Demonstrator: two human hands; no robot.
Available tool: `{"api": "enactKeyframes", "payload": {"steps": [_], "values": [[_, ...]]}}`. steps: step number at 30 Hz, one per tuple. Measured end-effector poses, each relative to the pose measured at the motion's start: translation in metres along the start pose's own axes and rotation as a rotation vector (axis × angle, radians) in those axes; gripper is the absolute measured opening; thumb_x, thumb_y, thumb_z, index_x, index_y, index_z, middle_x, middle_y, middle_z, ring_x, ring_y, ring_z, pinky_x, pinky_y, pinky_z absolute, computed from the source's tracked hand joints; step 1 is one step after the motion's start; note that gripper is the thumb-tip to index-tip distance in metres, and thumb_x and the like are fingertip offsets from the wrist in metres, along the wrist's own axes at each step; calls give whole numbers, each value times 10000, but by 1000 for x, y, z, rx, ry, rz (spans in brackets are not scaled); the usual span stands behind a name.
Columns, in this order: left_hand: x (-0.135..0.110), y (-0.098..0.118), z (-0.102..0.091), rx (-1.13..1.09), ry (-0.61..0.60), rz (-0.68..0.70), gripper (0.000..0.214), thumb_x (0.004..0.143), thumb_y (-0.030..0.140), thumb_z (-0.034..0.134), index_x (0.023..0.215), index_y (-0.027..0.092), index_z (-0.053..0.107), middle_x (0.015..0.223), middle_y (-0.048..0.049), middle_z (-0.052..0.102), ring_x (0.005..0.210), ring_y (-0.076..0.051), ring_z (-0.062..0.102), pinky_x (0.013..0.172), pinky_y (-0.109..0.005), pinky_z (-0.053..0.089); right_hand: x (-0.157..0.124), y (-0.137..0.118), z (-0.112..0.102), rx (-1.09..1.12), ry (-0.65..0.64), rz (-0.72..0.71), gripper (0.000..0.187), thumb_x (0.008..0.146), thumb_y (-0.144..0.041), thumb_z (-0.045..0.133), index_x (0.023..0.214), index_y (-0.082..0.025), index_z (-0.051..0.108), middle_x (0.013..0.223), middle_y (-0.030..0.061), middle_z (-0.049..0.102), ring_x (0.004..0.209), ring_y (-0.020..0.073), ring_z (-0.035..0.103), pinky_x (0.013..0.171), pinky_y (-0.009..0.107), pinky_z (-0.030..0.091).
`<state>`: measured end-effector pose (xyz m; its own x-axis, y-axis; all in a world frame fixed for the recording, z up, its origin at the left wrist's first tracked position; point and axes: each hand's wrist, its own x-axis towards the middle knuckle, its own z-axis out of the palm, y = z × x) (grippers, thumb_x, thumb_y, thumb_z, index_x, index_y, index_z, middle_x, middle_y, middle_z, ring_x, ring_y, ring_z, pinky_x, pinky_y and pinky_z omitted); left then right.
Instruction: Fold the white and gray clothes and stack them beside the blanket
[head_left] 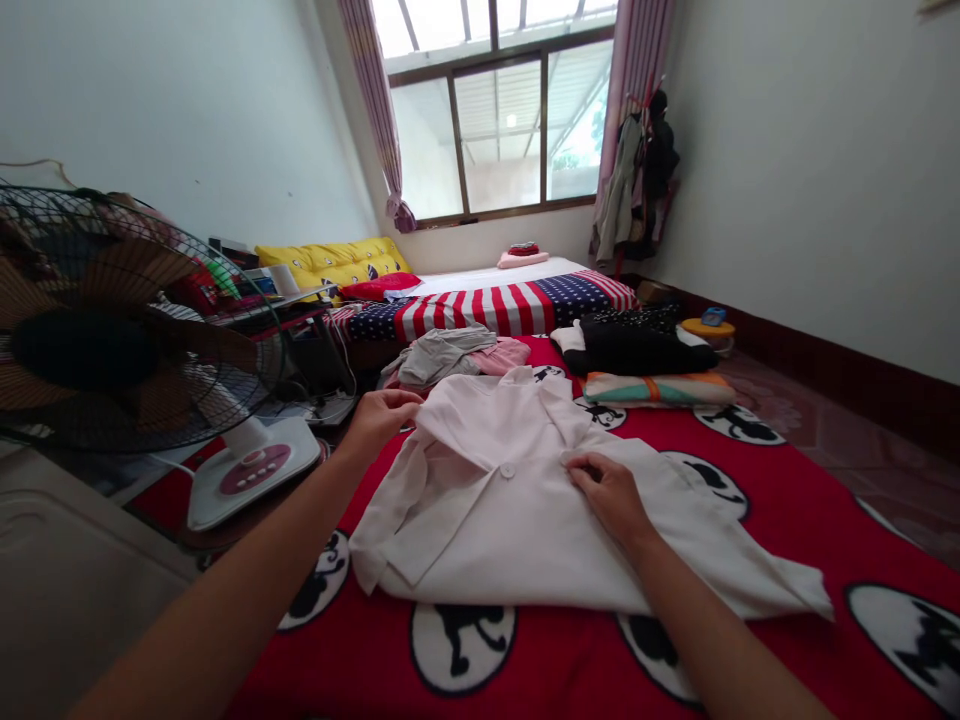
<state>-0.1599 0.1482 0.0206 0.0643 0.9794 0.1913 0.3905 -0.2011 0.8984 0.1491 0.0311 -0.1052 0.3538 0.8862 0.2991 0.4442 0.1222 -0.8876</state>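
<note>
Both hands (pixel 375 420) (pixel 609 495) appear to pinch a white jacket (pixel 525 540) on red bedding (pixel 337 680).

Fingers (pixel 583 464) on white jacket (pixel 517 530), red blanket (pixel 802 510)

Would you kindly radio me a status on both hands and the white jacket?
Left hand pinching edge of white jacket; right hand on its front, near button. Jacket lying on red blanket. Clothes pile close beyond.

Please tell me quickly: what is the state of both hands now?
Left hand: closed, pinching the white jacket at its edge.
Right hand: closed, pinching the jacket's front, beside its button.
</note>
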Motion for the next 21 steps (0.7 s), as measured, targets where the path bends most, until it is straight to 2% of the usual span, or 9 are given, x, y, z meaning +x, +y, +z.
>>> {"api": "enactKeyframes", "payload": {"steps": [2, 4, 6, 7, 10, 13, 15, 17, 21], "values": [[-20, -7, -12, 90, -68, -6, 267, 596, 274, 629, 789, 122, 733, 563, -5, 645, 488, -111, 548, 447, -189, 380, 0, 1, 1, -1, 5, 4, 216, 712, -343, 557, 781, -182, 683, 725, 38, 690, 686, 193, 623, 701, 307, 474], [-35, -23, -19, 219, -212, -63, 250, 606, 266, 615, 774, 124, 734, 539, -10, 637, 487, -132, 569, 443, -201, 395, 0, 1, 1, -5, 7, 5, 218, 705, -348, 557, 775, -185, 684, 721, 37, 691, 690, 197, 624, 704, 309, 471], [-44, -43, -21, 321, -344, -106, 253, 637, 251, 589, 801, 123, 734, 589, -32, 663, 537, -169, 616, 450, -218, 424, 0, 1, 1, -16, 7, 4, 221, 703, -349, 555, 778, -188, 685, 726, 36, 693, 695, 199, 626, 712, 314, 468], [-45, -53, -22, 358, -366, -85, 258, 651, 226, 574, 827, 124, 733, 652, -49, 687, 585, -186, 639, 478, -235, 457, 0, 2, 0, -25, 8, 4, 223, 702, -350, 554, 780, -189, 686, 730, 36, 694, 696, 200, 627, 715, 315, 467], [-39, -79, -20, 454, -250, 182, 394, 644, 95, 544, 998, 142, 710, 959, -90, 703, 843, -222, 664, 749, -335, 541, 1, 3, 0, -43, 7, 3, 232, 701, -352, 556, 796, -191, 693, 753, 39, 700, 707, 202, 632, 726, 318, 467], [-28, -95, -14, 590, -162, 461, 631, 624, -3, 538, 1215, 203, 617, 1238, -105, 582, 1143, -265, 551, 1000, -435, 440, 1, 5, 1, -35, 6, 5, 239, 697, -355, 566, 812, -192, 698, 801, 46, 713, 742, 209, 640, 743, 321, 472], [-20, -99, -8, 646, -185, 533, 648, 647, -22, 535, 1238, 233, 605, 1326, -108, 510, 1233, -283, 477, 1048, -462, 393, 2, 6, 1, -36, 6, 7, 244, 696, -361, 569, 813, -191, 699, 819, 54, 717, 752, 215, 641, 738, 323, 473], [-15, -97, -1, 664, -237, 582, 569, 673, -26, 539, 1158, 247, 658, 1364, -92, 480, 1265, -282, 445, 1067, -452, 373, 1, 5, 1, -36, 6, 6, 246, 698, -365, 570, 812, -190, 699, 827, 60, 719, 756, 219, 642, 729, 324, 474], [-13, -81, 7, 740, -488, 843, 389, 759, 15, 564, 999, 279, 718, 1359, -51, 506, 1277, -249, 437, 1074, -412, 348, 1, 3, 0, -26, 8, 9, 238, 704, -363, 568, 802, -188, 696, 787, 50, 713, 730, 209, 638, 725, 318, 471]]}}
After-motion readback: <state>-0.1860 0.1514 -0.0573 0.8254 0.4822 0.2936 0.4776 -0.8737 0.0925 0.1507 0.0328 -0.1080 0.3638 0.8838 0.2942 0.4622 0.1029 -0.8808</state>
